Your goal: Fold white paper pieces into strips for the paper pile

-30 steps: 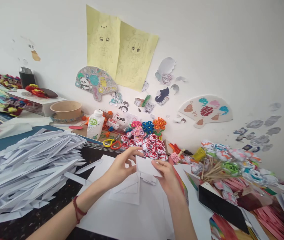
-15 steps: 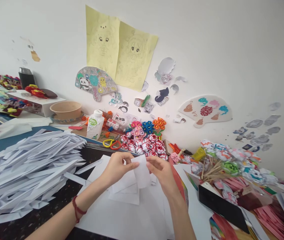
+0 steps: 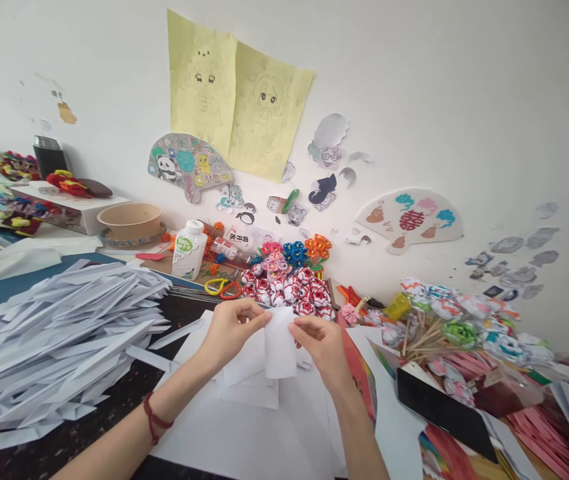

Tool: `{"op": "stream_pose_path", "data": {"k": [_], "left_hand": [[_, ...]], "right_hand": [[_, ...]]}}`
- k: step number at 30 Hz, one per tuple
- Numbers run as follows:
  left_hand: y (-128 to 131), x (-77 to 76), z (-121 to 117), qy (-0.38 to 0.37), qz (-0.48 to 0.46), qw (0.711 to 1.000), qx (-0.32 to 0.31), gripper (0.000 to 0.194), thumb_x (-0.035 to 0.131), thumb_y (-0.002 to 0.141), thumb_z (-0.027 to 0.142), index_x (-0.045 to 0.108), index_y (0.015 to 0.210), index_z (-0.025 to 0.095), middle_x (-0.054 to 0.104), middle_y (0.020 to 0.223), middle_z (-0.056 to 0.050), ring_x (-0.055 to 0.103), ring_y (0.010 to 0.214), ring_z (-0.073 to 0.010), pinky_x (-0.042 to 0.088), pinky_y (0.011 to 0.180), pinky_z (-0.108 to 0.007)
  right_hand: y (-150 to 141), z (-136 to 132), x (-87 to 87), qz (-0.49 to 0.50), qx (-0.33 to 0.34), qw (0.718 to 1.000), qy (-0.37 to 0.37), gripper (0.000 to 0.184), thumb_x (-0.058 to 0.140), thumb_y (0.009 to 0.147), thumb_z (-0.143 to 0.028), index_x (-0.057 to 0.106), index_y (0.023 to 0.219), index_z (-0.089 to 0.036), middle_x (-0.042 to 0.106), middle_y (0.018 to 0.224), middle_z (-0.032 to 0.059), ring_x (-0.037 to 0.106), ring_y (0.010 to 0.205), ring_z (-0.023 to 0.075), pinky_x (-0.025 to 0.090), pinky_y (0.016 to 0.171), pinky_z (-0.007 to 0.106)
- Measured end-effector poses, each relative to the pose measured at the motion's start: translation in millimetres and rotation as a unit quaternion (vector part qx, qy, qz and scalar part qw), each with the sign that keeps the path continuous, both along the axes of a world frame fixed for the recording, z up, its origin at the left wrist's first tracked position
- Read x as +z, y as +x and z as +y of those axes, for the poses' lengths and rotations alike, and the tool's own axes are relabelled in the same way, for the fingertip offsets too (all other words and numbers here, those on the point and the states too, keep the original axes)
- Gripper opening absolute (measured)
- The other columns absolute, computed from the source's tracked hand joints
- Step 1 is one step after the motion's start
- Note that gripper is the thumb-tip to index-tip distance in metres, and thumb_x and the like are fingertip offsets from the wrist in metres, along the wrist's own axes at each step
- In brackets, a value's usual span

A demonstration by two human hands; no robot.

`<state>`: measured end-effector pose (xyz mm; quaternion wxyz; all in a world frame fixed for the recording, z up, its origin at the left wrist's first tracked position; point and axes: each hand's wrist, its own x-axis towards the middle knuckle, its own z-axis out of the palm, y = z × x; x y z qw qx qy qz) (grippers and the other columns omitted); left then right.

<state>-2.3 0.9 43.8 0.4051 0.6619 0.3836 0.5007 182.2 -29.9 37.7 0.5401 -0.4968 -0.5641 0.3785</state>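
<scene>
One small white paper piece is held up between both hands, its long axis run from twelve to six o'clock. Its upper corner at eleven is pinched between thumb and index finger of the left hand; its edge at about two is pinched by the right hand's fingertips. Neither hand can be called nearer: the paper is touched by both, its lower end left ungripped at six. Beneath, loose white paper pieces are seen at eight o'clock, laid on a large white sheet. Folded white strips are heaped at nine, red-and-white paper flowers are massed at twelve, and a black slab is set at four.
</scene>
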Motion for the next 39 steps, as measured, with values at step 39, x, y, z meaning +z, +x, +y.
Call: {"op": "stream_pose_path", "data": {"k": [39], "left_hand": [[2,8.5,-9,-0.014,-0.037,0.994,-0.106,0.024,0.057,0.081,0.036,0.064,0.077,0.014,0.061,0.073,-0.003,0.053,0.07,-0.0133,0.04,0.063,-0.022]], "right_hand": [[1,-4,1.9,-0.01,0.0,0.999,0.044,0.018,0.065,0.075,-0.032,0.063,0.065,-0.017,0.053,0.059,-0.0004,0.046,0.056,0.0124,0.038,0.053,0.024]]}}
